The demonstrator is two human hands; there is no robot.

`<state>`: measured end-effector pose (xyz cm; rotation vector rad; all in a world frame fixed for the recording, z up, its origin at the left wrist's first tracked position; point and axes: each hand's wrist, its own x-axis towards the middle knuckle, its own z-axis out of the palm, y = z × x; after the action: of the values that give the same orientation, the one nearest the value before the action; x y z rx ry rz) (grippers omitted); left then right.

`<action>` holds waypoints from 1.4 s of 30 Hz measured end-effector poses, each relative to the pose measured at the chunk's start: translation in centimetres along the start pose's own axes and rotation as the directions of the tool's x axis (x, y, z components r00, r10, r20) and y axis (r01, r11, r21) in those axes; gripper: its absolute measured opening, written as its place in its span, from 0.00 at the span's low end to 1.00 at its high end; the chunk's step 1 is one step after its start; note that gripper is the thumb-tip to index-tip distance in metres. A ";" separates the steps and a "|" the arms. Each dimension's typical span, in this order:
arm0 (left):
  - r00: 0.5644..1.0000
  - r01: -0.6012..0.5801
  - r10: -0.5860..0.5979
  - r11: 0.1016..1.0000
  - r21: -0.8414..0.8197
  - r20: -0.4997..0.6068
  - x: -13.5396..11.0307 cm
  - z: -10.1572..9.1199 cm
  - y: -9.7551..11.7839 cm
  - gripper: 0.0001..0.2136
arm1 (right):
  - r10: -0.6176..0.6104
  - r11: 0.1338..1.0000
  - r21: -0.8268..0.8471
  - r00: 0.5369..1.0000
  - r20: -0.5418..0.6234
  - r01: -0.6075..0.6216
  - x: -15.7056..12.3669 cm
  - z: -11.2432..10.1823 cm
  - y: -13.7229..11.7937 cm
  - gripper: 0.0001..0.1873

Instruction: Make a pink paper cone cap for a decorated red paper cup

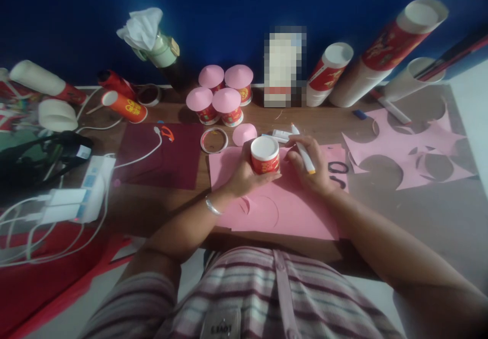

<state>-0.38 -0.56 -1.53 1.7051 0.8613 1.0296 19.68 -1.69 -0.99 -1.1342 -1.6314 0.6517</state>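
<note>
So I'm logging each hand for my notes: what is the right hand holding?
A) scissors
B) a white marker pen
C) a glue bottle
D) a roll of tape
B: the right hand grips a white marker pen over the pink paper, while the left hand steadies the red cup.

both forearms reach forward and converge near the middle, the left hand (244, 171) curled in a closed grasp with a bangle on its wrist, the right hand (310, 168) with fingers pinched together just beside it.
</note>
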 end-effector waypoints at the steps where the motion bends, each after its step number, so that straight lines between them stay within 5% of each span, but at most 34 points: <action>1: 1.000 -0.015 0.015 1.000 -0.010 -0.003 0.0 -0.1 0.0 0.32 | -0.032 0.999 -0.009 0.999 0.008 0.033 0.1 -0.1 -0.1 0.17; 9: 0.985 -0.064 0.090 0.983 -0.172 0.149 0.1 -1.0 0.3 0.43 | -0.079 0.995 -0.052 0.997 0.005 0.080 0.7 -0.8 -0.6 0.15; 13: 0.997 0.015 0.006 0.963 -0.268 0.077 0.5 -2.1 0.3 0.30 | 0.092 0.993 0.084 0.994 -0.053 -0.087 0.6 -0.5 -0.3 0.09; 17: 0.986 0.019 -0.004 0.996 0.089 -0.165 2.0 -3.6 0.8 0.12 | 0.172 0.977 0.149 0.980 -0.105 -0.155 0.5 -0.2 -0.3 0.06; 19: 0.991 -0.056 0.097 0.925 0.377 -0.091 3.0 -4.2 1.2 0.08 | 0.155 0.978 0.158 0.983 -0.094 -0.139 0.6 -0.3 -0.6 0.06; 22: 0.979 -0.199 0.122 0.753 0.627 0.165 4.3 -4.3 1.5 0.09 | 0.173 0.968 0.191 0.984 -0.048 -0.161 0.8 -0.6 -0.9 0.09; 26: 0.943 -0.290 0.052 0.615 0.734 0.329 5.5 -3.3 0.9 0.09 | 0.248 0.951 0.205 0.967 -0.064 -0.230 0.8 -0.8 -0.9 0.11; 30: 0.939 -0.292 0.010 0.549 0.783 0.343 6.0 -2.6 0.4 0.07 | 0.278 0.933 0.261 0.956 -0.093 -0.246 0.7 -0.8 -0.7 0.11; 34: 0.950 -0.231 -0.040 0.581 0.780 0.311 5.9 -2.9 0.3 0.03 | 0.282 0.924 0.293 0.955 -0.090 -0.245 0.8 -0.7 -0.6 0.12; 42: 0.999 -0.008 -0.010 0.893 0.449 0.037 5.3 -3.5 0.2 0.04 | 0.421 0.820 0.454 0.904 -0.068 -0.348 1.3 -0.9 -0.5 0.18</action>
<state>-1.43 5.31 0.79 2.1003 1.1399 0.8317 20.21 -0.83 0.30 -1.1537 -1.0401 1.0936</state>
